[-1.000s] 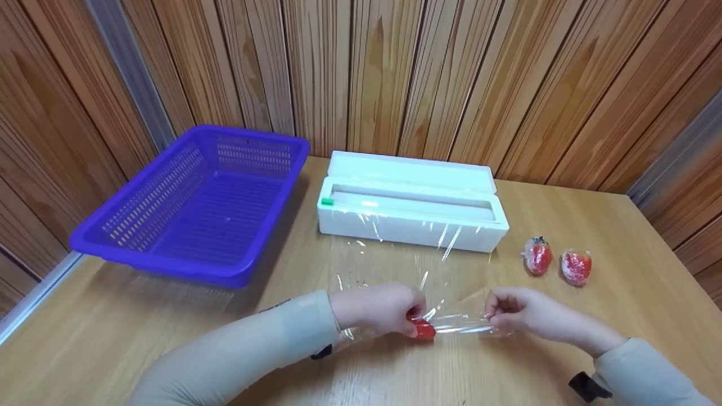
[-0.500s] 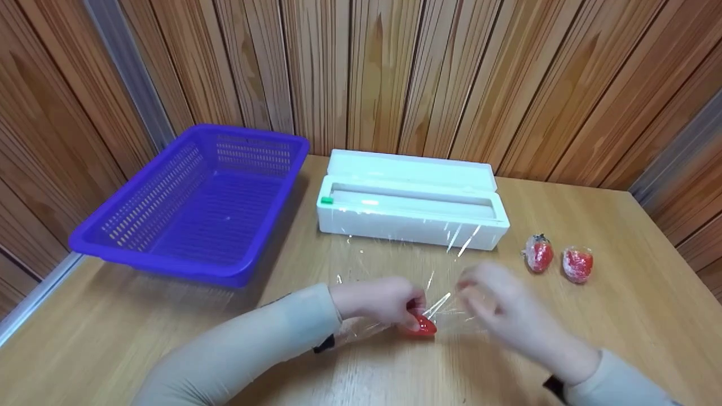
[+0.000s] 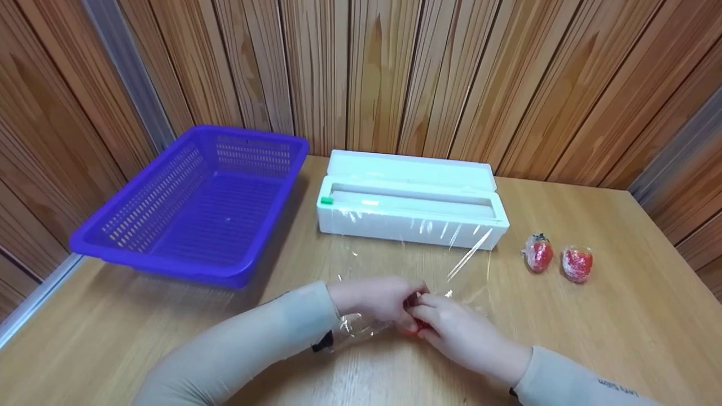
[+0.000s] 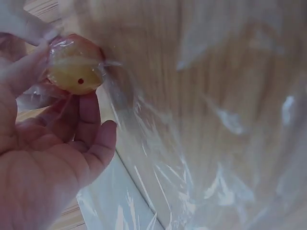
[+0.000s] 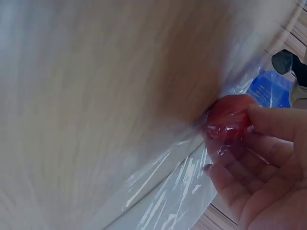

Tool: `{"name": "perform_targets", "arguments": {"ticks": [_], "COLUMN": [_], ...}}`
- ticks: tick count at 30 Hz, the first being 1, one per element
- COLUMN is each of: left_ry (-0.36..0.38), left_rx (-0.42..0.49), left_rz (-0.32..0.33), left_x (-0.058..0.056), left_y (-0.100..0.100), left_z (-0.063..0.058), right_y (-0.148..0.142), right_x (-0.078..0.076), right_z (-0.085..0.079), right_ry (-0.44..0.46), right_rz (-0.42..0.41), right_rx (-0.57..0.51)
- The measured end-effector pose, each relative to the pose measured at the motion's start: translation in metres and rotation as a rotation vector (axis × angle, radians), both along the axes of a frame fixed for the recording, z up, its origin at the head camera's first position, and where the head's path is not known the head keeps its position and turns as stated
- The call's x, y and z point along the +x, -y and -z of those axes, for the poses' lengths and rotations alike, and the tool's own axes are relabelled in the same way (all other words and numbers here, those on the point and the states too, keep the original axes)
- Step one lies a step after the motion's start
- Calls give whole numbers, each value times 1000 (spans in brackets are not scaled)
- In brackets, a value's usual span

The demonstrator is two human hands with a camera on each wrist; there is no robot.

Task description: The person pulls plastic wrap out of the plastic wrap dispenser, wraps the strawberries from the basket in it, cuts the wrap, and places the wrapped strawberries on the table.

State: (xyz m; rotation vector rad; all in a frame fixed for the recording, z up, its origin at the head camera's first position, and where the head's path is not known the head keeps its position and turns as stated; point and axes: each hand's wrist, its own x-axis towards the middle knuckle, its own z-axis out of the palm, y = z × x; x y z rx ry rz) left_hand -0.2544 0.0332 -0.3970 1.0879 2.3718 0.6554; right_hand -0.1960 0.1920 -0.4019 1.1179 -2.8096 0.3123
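A small red fruit [image 3: 420, 325] lies between both hands, largely covered by them in the head view. The left wrist view shows its yellowish end [image 4: 74, 72] with a small dark hole. Clear plastic wrap [image 3: 358, 327] covers it and stretches back toward the white box. My left hand [image 3: 381, 300] pinches the fruit from the left through thumb and fingers. From the right, my right hand [image 3: 459, 334] grips the same fruit, its thumb and fingers around the red side [image 5: 230, 115] with wrap over it.
Behind the hands stands a long white box [image 3: 412, 228], lid raised, with a wrap roll inside and a green tab [image 3: 326, 201]. Two film-wrapped red fruits, a leafy strawberry [image 3: 538, 254] and a leafless one [image 3: 577, 264], lie right. A purple basket [image 3: 248, 265] sits left.
My right hand has let go of the wrap's right part and moved left onto the fruit. The left hand has stayed at the fruit, and the taut fold of film between the hands is gone.
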Motion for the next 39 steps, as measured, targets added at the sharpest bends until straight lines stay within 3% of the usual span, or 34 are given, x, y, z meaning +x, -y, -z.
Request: {"name": "perform_targets", "arguments": {"ticks": [6,12,15,19,22,26,28,32,37,39], "left_ry": [44,77,2,-162,-136,22,60,100,168,160], "left_rx": [-35,-254,-288,-209,-165,-144,-132,-133,-176,-184], "left_rz": [-51,-15,39,80,36,-67,-101,-159,-278,-304], "left_x": [4,9,15,22,22,17,13,6,0,-2], "left_y": [23,60,73,85,92,100,103,109,114,115], "left_z": [-8,-15,-16,-17,-18,-21,-21,-22,-22,-23], "right_y": [0,0,-1,0,0,0,-1,-1,-1,-1], "right_x": [-3,-4,-5,-6,-6,-8,-9,-12,-14,-14], "right_z": [0,-5,-7,-6,-6,-7,-8,-9,-10,-10], "right_ry": [66,117,135,136,156,173,181,211,226,231], "right_rz": [20,54,46,27,28,15,8,9,5,5], "right_rx": [-10,7,-8,-14,-4,-5,-6,2,2,-2]}}
